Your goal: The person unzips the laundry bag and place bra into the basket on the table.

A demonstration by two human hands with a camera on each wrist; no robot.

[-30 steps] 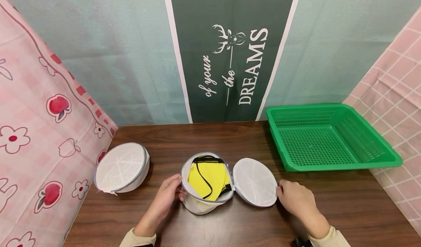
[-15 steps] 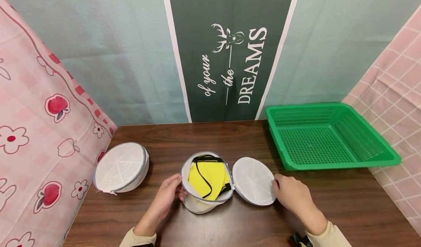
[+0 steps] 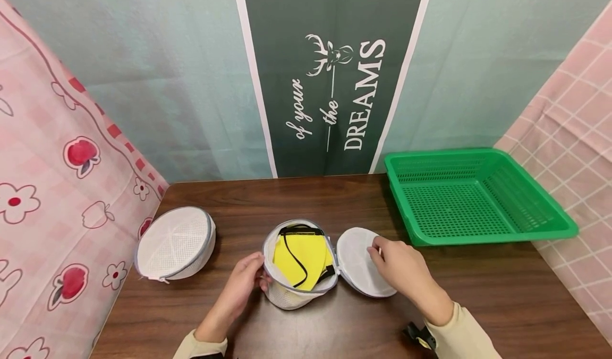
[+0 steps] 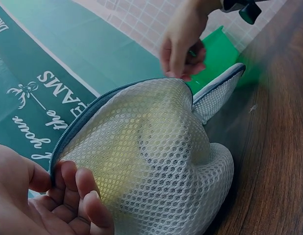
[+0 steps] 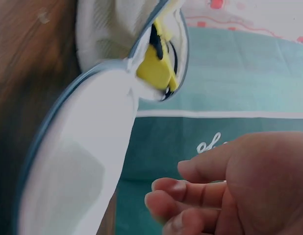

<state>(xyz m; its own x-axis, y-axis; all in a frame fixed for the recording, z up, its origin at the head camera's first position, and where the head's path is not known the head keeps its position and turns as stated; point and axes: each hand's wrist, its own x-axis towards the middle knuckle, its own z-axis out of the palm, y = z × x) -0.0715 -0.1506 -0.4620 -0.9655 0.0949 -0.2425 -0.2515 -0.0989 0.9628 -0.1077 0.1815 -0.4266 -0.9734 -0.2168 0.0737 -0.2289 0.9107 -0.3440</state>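
A round white mesh laundry bag [image 3: 289, 295] stands unzipped in the middle of the table, its lid [image 3: 359, 258] folded out to the right. Folded yellow fabric [image 3: 301, 258] with black trim and a thin black cord lies inside. My left hand [image 3: 244, 279] pinches the bag's left rim between thumb and fingers; the left wrist view shows the thumb over the zipper edge [image 4: 68, 129]. Above the lid hovers my right hand [image 3: 401, 266], fingers loosely bent. In the right wrist view that right hand [image 5: 225, 186] has nothing between its fingertips and is apart from the lid.
A second white mesh laundry bag [image 3: 177, 242], lid closed, sits at the table's left. At the back right is a green plastic basket [image 3: 459, 240] with perforated walls. Printed cloths [image 3: 334, 157] hang behind the wooden table [image 3: 306, 338] and along both sides.
My right hand has left the lid's right edge and moved left and slightly up, over the lid. The left hand keeps its hold on the bag's rim.
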